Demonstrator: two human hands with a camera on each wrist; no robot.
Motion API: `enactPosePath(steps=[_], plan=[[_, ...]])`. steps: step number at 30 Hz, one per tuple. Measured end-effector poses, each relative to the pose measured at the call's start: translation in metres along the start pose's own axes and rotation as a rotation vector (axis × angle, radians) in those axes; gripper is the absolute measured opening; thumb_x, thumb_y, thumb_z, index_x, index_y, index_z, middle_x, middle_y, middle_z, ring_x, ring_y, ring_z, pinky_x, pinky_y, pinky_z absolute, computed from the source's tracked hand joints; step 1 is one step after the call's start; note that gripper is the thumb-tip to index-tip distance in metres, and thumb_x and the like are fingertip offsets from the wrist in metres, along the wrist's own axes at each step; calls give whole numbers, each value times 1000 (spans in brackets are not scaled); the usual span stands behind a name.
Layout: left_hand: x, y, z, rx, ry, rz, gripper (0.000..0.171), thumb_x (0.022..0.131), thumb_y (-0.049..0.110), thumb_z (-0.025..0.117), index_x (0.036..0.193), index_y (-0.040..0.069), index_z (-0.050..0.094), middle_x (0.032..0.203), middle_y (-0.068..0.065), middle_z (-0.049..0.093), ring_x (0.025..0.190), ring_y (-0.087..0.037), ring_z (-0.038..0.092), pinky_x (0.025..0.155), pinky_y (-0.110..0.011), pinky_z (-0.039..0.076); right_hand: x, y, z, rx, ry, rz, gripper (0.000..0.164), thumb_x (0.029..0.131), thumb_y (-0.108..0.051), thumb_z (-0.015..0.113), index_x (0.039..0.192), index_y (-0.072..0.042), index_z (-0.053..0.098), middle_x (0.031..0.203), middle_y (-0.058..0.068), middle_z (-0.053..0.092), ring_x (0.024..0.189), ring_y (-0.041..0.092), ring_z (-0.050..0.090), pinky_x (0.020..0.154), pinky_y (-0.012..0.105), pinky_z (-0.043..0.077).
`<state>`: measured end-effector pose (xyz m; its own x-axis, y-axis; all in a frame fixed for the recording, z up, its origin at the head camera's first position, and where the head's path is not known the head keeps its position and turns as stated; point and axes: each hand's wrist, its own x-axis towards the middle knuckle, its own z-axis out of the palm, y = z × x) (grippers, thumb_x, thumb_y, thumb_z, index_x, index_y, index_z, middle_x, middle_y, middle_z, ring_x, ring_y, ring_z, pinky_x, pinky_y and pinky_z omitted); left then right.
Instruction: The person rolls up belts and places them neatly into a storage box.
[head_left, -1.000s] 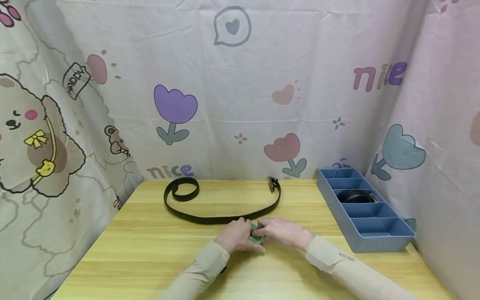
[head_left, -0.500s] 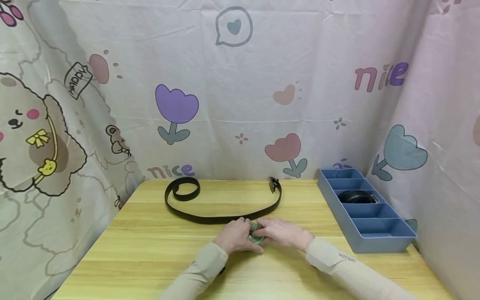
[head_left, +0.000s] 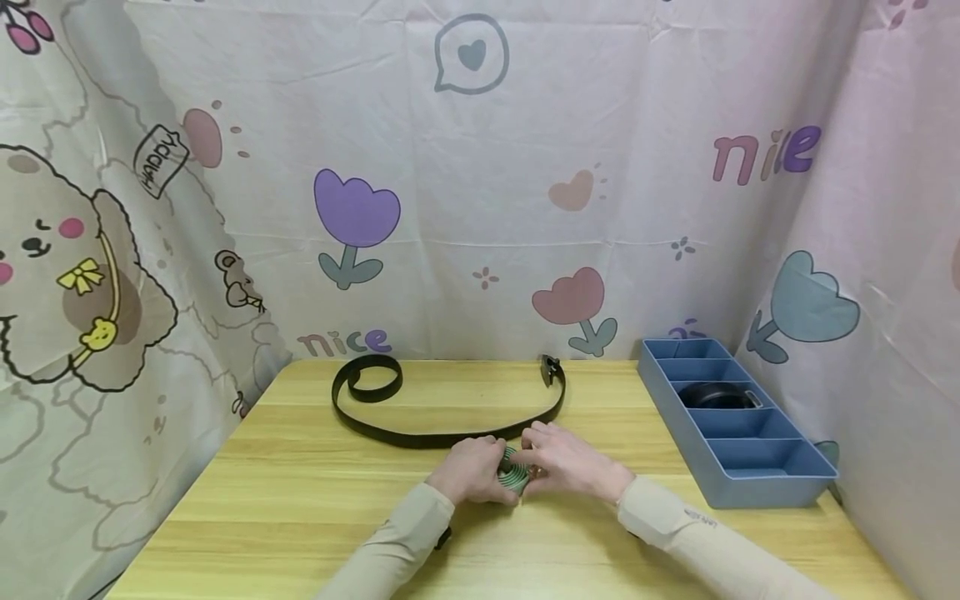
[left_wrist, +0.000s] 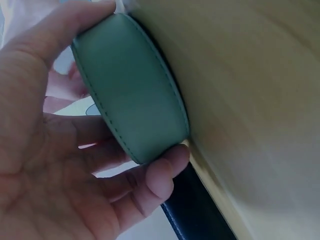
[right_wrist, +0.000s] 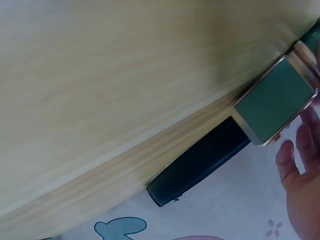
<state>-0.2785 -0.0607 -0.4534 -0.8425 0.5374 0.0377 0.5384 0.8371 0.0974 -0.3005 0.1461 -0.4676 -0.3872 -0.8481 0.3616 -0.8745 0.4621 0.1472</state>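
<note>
The left hand [head_left: 471, 471] is gripping a coiled green belt [left_wrist: 132, 90] on the desk [head_left: 300, 517], fingers curled. Only the right-wrist view is showing the buckle's green face [right_wrist: 275, 102]; the right hand [head_left: 572, 462] is bending beside it, hold unclear.

The sleeved left forearm [head_left: 386, 542] slants up and inward from the lower edge, the right forearm [head_left: 705, 533] mirroring it from the lower right; both hands come close together, backs upward. The left hand [head_left: 468, 471] is curled in a grip, thumb [left_wrist: 62, 25] stretched opposite bent fingers [left_wrist: 160, 180], palm facing its wrist camera; the right hand [head_left: 566, 460] arches, thumb set against bent fingers [right_wrist: 286, 162], its hold partly out of sight.
</note>
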Motion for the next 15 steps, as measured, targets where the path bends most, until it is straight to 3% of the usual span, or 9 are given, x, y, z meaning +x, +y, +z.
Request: enactPosePath(steps=[5,9,12,15], plan=[[0,-1,0,-14,-1,35,64,66,54,78,112,13,61,85,7,56,70,-8,50,66,-24,45,-4,-1,-2,86,-20,98,58,71,-60,75,114,-22,70,91,-11,51,73,-2,41,62,13,39],[1,-2,0,-33,4,71,64,65,51,79,112,14,59,86,7,56,72,-8,51,67,-24,45,-6,-3,-4,136,-22,120,63,70,-59,77,118,-20,68,97,-8,58,75,-1,47,66,15,44],[3,-2,2,-65,-9,71,81,65,51,81,128,8,53,101,3,64,83,-10,58,76,-26,49,-9,-4,-5,140,-12,113,64,69,-57,78,119,-18,68,102,-5,59,81,2,49,72,18,48],[3,-2,4,-90,-31,56,106,65,53,82,147,3,37,118,-4,66,98,-14,61,87,-30,51,-13,-4,-5,158,-2,108,64,70,-55,80,120,-17,68,106,-4,59,86,3,51,77,19,50]])
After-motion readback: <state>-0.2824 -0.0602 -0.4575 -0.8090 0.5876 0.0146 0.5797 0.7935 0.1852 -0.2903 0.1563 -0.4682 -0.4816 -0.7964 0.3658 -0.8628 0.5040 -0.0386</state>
